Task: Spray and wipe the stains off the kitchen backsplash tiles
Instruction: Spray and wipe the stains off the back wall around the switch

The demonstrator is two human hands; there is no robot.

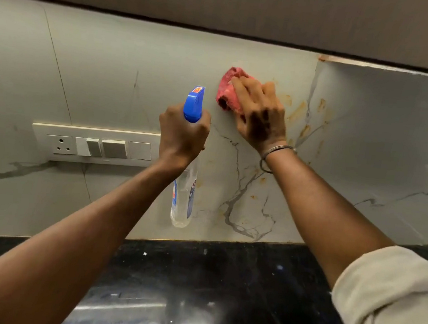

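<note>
Switch panel (94, 145): sitting on the backsplash tiles (98, 72), far left

Left hand (182, 135): gripping the spray bottle (183, 200) at its neck, fingers curling tight round it; blue trigger head pointing up at the wall, clear body hanging below the fist

Pink cloth (227, 90): being pressed against the tile, just right of the nozzle

Right hand (260, 119): lying over the cloth, fingers spreading across it (thin bands circling the wrist)

Stains (297, 111): orange-brown, showing just right of that hand, near the corner

Countertop (222, 280): black, glossy, running beneath
</note>
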